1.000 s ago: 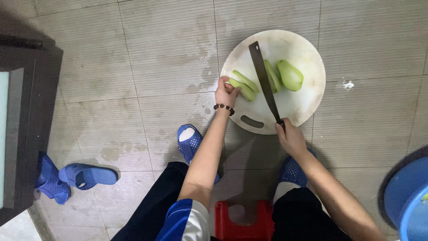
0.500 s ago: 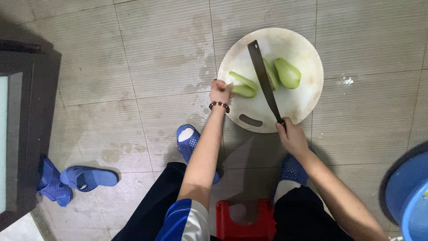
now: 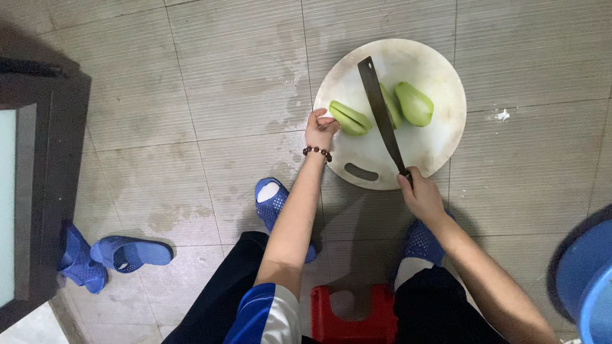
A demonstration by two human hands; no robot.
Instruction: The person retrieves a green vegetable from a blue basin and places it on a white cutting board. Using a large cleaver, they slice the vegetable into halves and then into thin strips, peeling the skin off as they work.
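Observation:
A round white cutting board [image 3: 426, 148] lies on the tiled floor. On it are green gourd pieces: one slab [image 3: 350, 118] at the left and two halves [image 3: 414, 104] at the right. My left hand [image 3: 320, 129], with a bead bracelet on the wrist, pinches the left end of the left piece. My right hand [image 3: 419, 195] grips the handle of a long dark knife [image 3: 381, 113], whose blade lies across the board between the pieces, touching the middle one.
I sit on a low red stool [image 3: 354, 315], in blue clogs [image 3: 275, 202]. A spare pair of blue slippers [image 3: 108, 255] lies at the left beside a dark cabinet [image 3: 44, 191]. A blue tub [image 3: 590, 283] stands at the right edge.
My left hand slid slightly left along the left gourd piece. The knife stays nearly in place across the board.

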